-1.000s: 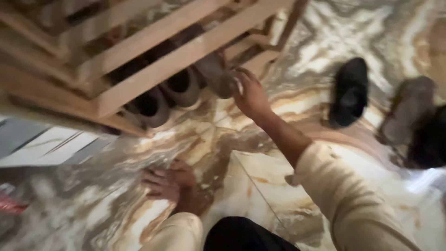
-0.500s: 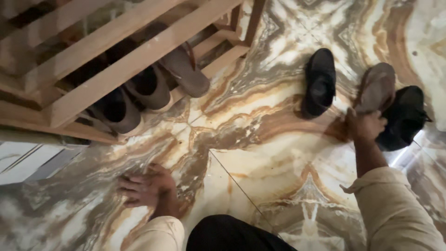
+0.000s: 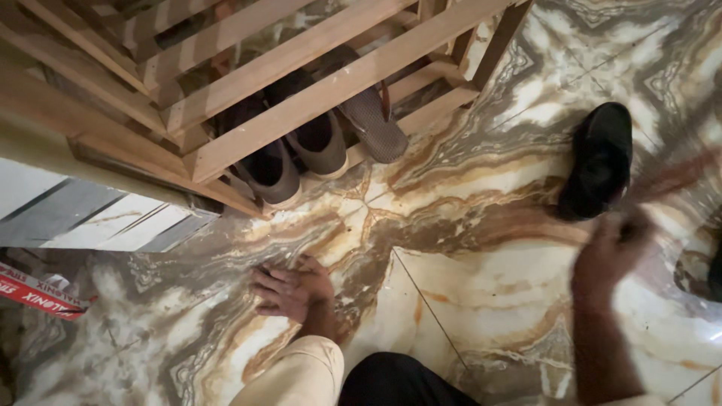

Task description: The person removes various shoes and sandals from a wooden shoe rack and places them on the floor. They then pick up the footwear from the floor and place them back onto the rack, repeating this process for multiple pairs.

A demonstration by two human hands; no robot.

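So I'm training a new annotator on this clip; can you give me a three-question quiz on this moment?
1. True or false: the left hand lies flat on the marble floor.
2. What is the blurred right hand lifting? A) brown sandal B) black shoe C) nothing
3. How many shoes show in the bottom of the wooden rack?

Key: 1 true; 2 A; 3 three, two dark slip-ons and a grey sandal.

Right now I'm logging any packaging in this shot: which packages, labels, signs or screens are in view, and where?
Red package: lies at the left edge of the marble floor, left of the left hand and below the wooden shoe rack; flat, red with white lettering, partly cut off.
No signs or screens show.
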